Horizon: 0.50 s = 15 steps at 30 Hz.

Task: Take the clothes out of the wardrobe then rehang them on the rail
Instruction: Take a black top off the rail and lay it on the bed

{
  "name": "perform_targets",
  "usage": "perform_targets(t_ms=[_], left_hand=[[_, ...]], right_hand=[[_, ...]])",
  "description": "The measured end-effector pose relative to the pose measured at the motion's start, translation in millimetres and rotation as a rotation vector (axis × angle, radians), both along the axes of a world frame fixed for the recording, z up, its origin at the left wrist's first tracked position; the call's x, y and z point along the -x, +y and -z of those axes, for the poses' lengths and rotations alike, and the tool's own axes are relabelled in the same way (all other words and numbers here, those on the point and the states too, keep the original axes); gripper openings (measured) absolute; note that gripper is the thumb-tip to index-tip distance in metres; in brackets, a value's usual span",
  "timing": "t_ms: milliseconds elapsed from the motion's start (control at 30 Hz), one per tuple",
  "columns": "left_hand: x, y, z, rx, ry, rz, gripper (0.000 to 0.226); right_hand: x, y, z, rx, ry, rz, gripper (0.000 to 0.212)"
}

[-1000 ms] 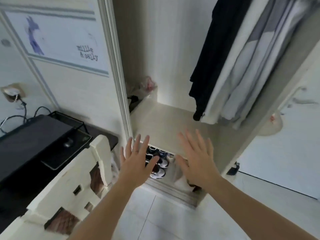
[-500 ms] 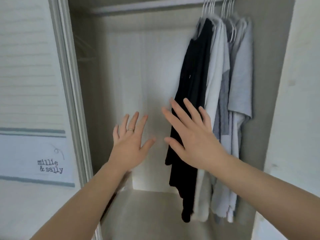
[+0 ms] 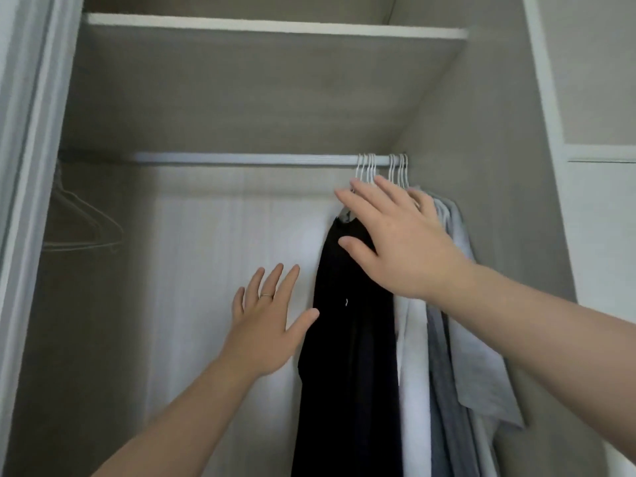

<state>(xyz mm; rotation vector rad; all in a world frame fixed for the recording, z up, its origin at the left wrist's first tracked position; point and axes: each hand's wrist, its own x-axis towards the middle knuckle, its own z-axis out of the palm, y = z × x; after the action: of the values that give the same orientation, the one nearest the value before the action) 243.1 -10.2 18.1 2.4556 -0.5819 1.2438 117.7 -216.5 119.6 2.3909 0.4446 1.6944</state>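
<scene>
Rail (image 3: 247,159): white. Hanger hooks (image 3: 366,168): white. Hanging left to right, all plain: black garment (image 3: 344,373), white garment (image 3: 411,390), mid-grey garment (image 3: 444,390), pale grey garment (image 3: 481,373). Wardrobe side wall (image 3: 481,132): greyish beige, faint grain. Back panel (image 3: 213,253): off-white, fine vertical streaks. Shelf edge (image 3: 275,27): white. Ring (image 3: 266,295) on left hand (image 3: 261,335): silver.

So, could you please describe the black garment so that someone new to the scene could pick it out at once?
Find the white rail under the shelf and follow it to the clothes bunched at its right end. The black garment is the leftmost of that bunch, partly behind the right hand. It is the only dark piece: the rest are white or grey.
</scene>
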Motion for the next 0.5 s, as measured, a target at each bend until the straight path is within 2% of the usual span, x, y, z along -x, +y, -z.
perform_targets(t_ms=[100,400,500], left_hand=[[-36.9,-11.8,-28.4,0.024,-0.02,0.075,0.082],[-155.2,-39.0,-90.5,0.086,0.033,0.227,0.074],[-188.2,-50.1,-101.9,0.12,0.073,0.266,0.074]], right_hand=[[-9.9,-7.8,-25.1,-0.008,-0.049,0.055,0.06],[-45.8,-16.6,-63.0,-0.07,-0.004,0.318,0.052],[-58.1,-12.9,-65.7,-0.013,-0.043,0.404,0.044]])
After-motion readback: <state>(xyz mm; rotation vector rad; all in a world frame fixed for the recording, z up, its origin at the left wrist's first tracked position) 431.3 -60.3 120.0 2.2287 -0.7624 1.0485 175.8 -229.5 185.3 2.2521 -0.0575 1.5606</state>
